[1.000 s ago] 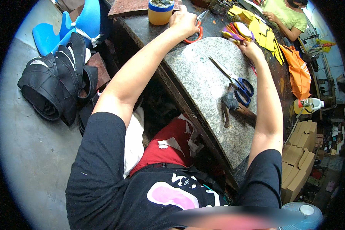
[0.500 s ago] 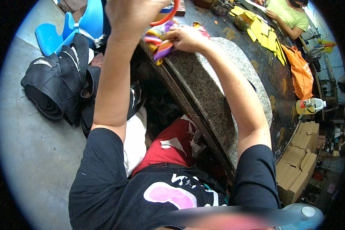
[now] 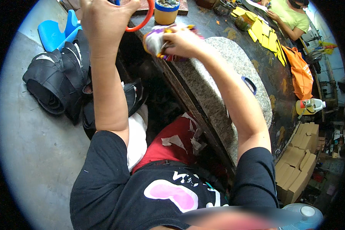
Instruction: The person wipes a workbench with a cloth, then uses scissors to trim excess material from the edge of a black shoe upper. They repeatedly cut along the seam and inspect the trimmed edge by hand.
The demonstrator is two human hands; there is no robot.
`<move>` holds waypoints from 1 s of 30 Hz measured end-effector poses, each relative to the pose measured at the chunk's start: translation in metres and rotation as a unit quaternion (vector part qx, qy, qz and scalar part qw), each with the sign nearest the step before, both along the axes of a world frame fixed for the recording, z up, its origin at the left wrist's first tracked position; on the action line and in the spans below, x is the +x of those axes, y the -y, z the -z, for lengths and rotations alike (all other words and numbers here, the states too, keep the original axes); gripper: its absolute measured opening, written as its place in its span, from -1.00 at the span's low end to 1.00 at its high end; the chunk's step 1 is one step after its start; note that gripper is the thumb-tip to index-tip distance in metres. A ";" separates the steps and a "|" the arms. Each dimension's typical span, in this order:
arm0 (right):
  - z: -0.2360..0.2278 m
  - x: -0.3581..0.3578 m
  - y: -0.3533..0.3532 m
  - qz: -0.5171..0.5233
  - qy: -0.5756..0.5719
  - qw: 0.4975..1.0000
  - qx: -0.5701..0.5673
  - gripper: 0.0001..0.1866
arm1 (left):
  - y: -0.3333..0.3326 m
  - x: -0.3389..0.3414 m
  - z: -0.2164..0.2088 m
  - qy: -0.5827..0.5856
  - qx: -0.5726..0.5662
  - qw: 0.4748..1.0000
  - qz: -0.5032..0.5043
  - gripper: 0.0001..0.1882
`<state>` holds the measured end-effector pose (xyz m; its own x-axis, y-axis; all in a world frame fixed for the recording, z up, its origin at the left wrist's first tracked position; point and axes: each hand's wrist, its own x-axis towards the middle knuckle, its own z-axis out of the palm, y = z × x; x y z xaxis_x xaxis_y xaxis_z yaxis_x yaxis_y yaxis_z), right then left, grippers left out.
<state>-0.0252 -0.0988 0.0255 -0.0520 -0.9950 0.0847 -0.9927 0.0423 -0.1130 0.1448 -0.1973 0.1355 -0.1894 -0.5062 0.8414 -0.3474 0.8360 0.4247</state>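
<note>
My left hand [image 3: 105, 27] is raised at the top edge, closed on a red ring-shaped piece [image 3: 152, 14] that curves out beside the thumb. A bit of blue shows by its fingers, and the rest is cut off by the frame. My right hand [image 3: 182, 41] grips a bunched multicoloured cloth [image 3: 154, 41] in purple, white and orange, at the far end of a speckled stone slab [image 3: 203, 80]. The cloth is blurred. Just beyond it stands a tub with a blue rim [image 3: 166, 15] and amber contents. A dark blue oval ring [image 3: 249, 85] lies on the slab.
Rolled black material [image 3: 50, 90] and blue curved sheets [image 3: 51, 36] are at the left. Yellow pieces [image 3: 266, 40], an orange bag [image 3: 298, 73] and a jug [image 3: 311, 106] line the table's far side. A co-worker [image 3: 285, 17] sits far right; cardboard boxes [image 3: 297, 165] stand nearer.
My left hand has moved left and slightly down with the red ring-shaped piece, uncovering the tub. My right hand has shifted slightly with the cloth, and the oval ring now shows beside my forearm.
</note>
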 end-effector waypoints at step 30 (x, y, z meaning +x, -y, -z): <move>-0.079 0.077 -0.215 0.021 0.379 0.920 -0.099 -0.64 | -0.027 -0.164 0.109 0.243 0.099 0.932 0.251 -0.64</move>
